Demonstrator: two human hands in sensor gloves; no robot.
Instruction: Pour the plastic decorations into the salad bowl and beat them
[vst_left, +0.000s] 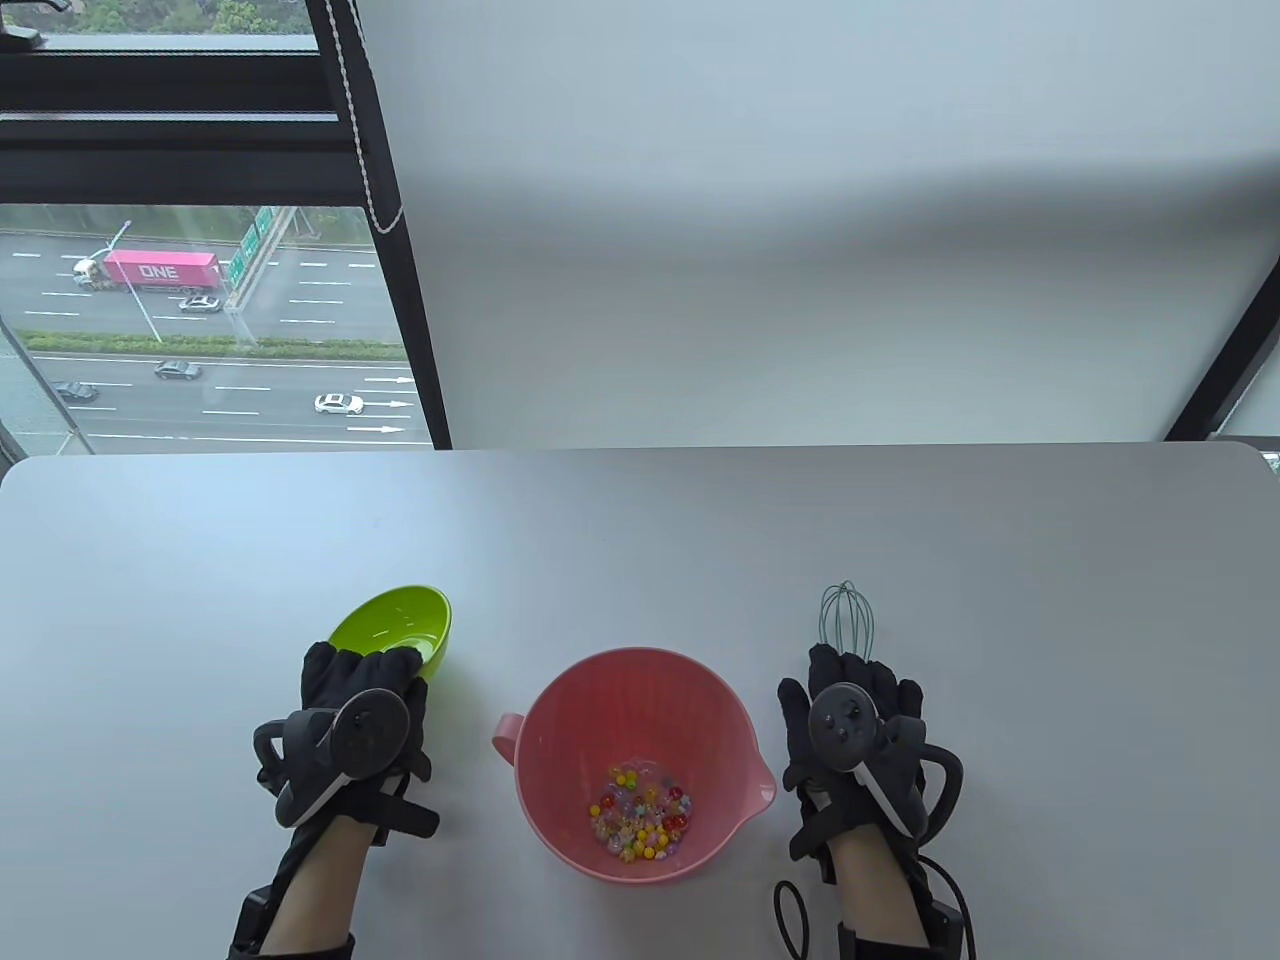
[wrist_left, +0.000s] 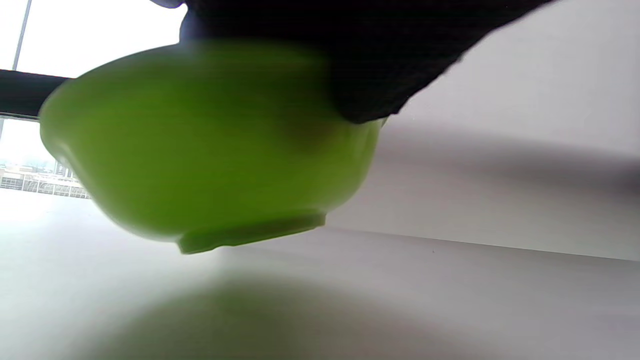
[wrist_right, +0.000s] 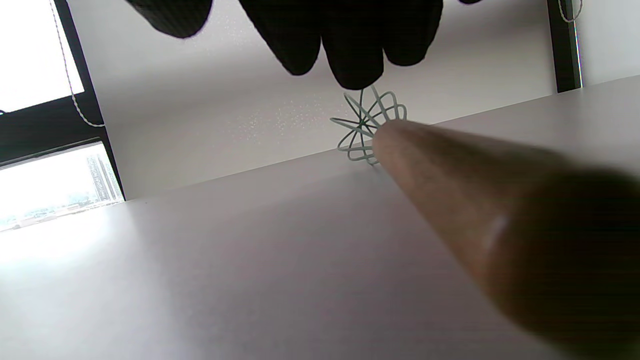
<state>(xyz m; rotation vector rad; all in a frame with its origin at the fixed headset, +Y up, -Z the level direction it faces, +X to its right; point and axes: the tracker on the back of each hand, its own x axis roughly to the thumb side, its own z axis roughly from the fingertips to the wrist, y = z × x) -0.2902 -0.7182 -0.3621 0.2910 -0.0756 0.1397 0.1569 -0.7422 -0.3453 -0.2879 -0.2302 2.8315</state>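
Note:
A pink salad bowl (vst_left: 640, 705) with a handle and spout stands at the table's front centre, with colourful plastic decorations (vst_left: 640, 808) at its bottom. My left hand (vst_left: 365, 690) grips the near rim of a green bowl (vst_left: 395, 620) to its left. In the left wrist view the green bowl (wrist_left: 200, 150) is tilted, its base off the table, and a gloved finger (wrist_left: 360, 60) hooks over its rim. My right hand (vst_left: 855, 700) hovers flat over a whisk (vst_left: 847, 615). The right wrist view shows the whisk's wooden handle (wrist_right: 475, 200) on the table below straight fingers (wrist_right: 350, 45), untouched.
The grey table (vst_left: 640, 540) ends at a white wall and a window on the far left. A black cable (vst_left: 790, 910) loops by my right wrist.

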